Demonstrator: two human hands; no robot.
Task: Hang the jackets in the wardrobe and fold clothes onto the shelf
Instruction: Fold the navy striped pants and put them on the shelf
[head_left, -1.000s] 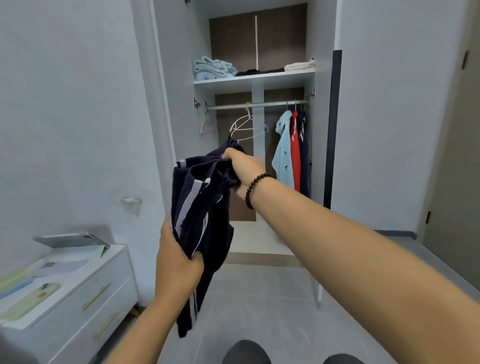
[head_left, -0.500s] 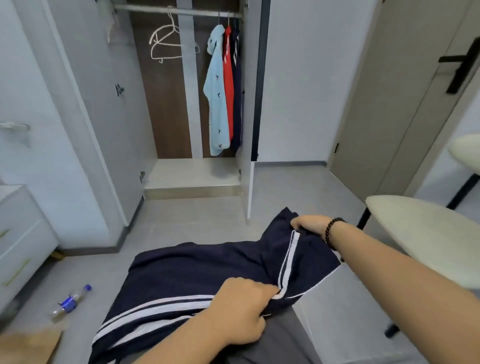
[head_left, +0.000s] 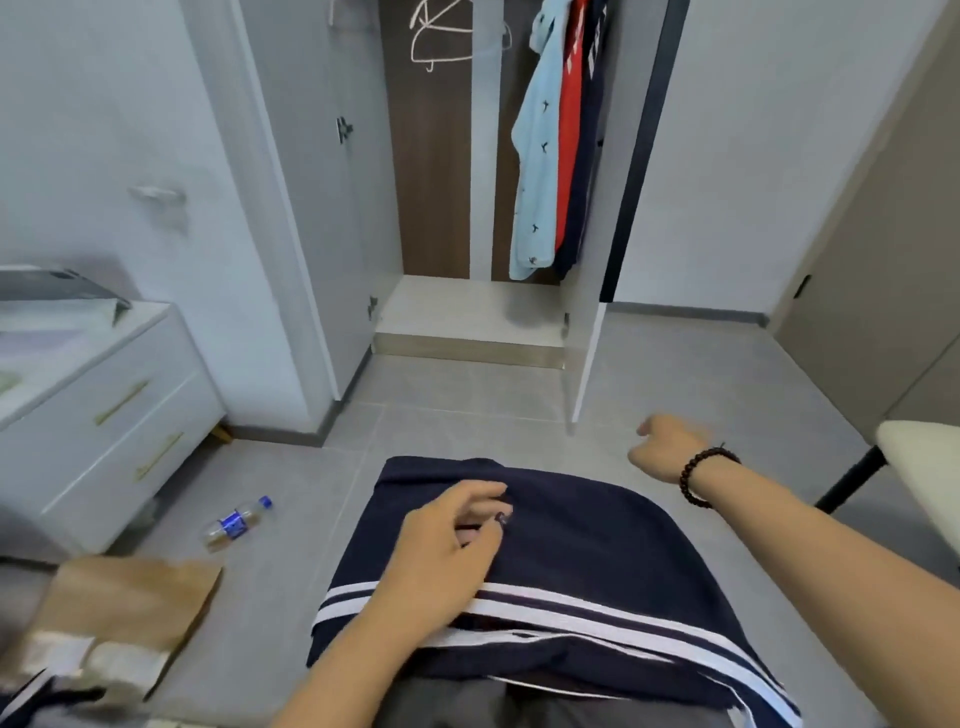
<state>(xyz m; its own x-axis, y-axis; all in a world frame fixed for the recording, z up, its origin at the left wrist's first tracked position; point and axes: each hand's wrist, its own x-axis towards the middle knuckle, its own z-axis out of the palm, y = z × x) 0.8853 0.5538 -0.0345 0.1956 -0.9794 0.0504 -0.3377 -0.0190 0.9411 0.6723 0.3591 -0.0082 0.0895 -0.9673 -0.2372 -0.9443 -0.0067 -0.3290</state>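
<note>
My left hand (head_left: 441, 540) rests loosely open on the navy garment (head_left: 587, 551); my right hand (head_left: 662, 447) hovers beside it, loosely curled, holding nothing.

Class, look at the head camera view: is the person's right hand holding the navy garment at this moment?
No. The right hand hangs in the air past the edge of the navy garment, gripping nothing, while only the left hand rests on it.

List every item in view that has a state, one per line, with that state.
navy garment: spread flat on the lap
left hand: resting on the garment, fingers relaxed
right hand: off the garment, loosely curled, holding nothing
wardrobe door: open
hangers: bare
light blue shirt: hung
water bottle: lying on the floor
drawers: closed
</note>
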